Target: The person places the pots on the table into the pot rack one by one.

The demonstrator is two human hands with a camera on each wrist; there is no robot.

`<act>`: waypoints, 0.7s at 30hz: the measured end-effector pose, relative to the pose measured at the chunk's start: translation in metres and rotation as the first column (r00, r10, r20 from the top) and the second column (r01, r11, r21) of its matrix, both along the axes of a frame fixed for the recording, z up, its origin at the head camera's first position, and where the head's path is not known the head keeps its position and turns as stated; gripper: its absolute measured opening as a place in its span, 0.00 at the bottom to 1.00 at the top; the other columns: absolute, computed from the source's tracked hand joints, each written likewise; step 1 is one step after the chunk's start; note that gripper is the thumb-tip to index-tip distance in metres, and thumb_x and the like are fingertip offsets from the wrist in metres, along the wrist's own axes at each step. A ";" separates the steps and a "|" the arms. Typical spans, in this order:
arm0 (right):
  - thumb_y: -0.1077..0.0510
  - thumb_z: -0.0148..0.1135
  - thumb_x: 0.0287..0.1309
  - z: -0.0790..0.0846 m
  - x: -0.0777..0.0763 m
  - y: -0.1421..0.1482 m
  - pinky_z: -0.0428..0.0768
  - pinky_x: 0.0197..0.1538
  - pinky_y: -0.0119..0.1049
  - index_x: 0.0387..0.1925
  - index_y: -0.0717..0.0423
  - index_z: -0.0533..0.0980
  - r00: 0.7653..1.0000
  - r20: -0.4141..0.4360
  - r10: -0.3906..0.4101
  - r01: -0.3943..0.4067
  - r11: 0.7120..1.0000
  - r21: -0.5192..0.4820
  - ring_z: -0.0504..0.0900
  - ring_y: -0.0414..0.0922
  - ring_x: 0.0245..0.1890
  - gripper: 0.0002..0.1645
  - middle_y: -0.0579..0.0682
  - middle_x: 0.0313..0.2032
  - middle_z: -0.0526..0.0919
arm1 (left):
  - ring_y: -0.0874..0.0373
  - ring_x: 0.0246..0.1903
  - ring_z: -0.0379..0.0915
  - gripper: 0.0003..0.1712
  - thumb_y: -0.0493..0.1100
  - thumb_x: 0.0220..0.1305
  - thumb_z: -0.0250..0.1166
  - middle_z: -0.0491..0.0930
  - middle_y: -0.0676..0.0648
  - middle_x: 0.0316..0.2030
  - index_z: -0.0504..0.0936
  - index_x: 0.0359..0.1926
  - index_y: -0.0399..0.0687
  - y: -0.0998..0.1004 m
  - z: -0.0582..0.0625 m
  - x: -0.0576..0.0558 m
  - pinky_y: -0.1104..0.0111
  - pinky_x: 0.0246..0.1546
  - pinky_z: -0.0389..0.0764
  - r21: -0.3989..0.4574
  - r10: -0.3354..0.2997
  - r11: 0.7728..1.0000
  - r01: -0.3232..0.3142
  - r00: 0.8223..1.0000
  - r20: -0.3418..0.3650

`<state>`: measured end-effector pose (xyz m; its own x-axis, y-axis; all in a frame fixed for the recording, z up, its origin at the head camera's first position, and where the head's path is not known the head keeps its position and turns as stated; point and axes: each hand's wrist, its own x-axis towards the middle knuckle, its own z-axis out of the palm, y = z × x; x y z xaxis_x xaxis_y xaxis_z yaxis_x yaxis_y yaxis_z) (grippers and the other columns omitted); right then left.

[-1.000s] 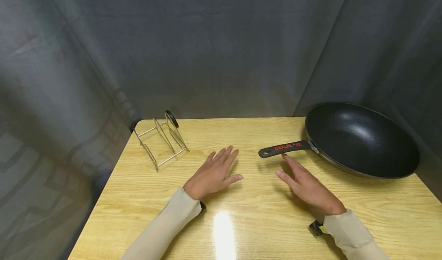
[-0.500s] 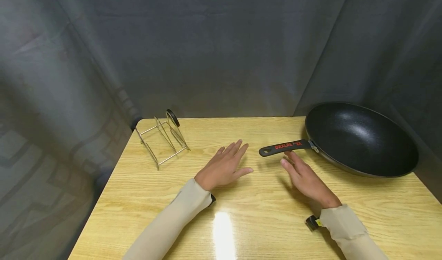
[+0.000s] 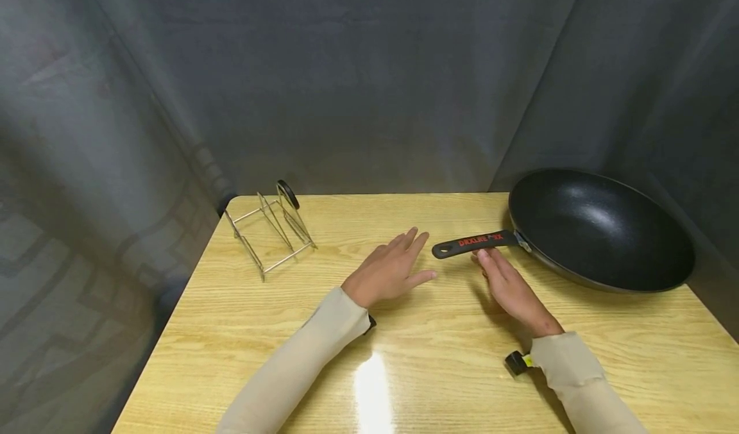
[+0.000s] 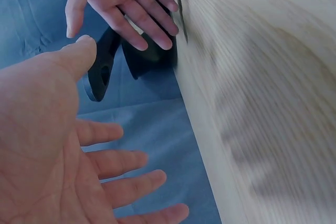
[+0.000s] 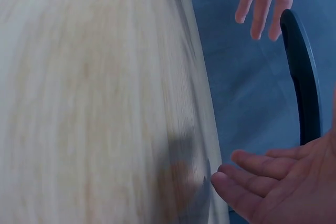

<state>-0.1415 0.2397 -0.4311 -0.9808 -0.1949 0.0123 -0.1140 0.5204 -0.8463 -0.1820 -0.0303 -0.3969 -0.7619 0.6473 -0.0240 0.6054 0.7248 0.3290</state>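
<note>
A black wok (image 3: 600, 235) sits at the right of the table, its long handle (image 3: 475, 243) with red lettering pointing left and raised above the wood. My right hand (image 3: 516, 296) is at the near side of this handle, fingers reaching beneath it and thumb beside it. Its fingers look extended in the right wrist view, where the handle (image 5: 305, 85) stands behind them; whether they touch it I cannot tell. My left hand (image 3: 388, 272) hovers just left of the handle's end, fingers spread and holding nothing. In the left wrist view, its thumb overlaps the handle (image 4: 98, 80).
A wire rack (image 3: 271, 264) with a black round part (image 3: 288, 195) stands at the table's back left. Grey curtains (image 3: 346, 88) hang behind and along the sides of the wooden table (image 3: 450, 370). Small black devices are strapped at both wrists.
My left hand has moved right and slightly forward, towards the handle's end. My right hand has shifted forward, bringing its fingers under the handle. The wok and rack stay in place.
</note>
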 end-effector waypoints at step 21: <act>0.31 0.29 0.78 -0.007 -0.018 0.003 0.71 0.67 0.46 0.70 0.67 0.59 0.977 0.154 -0.147 0.199 0.889 -0.413 0.74 0.57 0.66 0.46 0.73 0.65 0.71 | 0.45 0.66 0.70 0.45 0.68 0.77 0.49 0.59 0.37 0.75 0.53 0.81 0.47 0.032 0.004 -0.007 0.57 0.61 0.76 0.001 -0.015 1.000 0.015 1.000 -0.014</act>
<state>-0.1595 0.2431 -0.4382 -0.9980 -0.0236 -0.0593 0.0563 0.1119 -0.9921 -0.1891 0.0020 -0.3929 -0.7525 0.6585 -0.0124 0.6205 0.7152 0.3215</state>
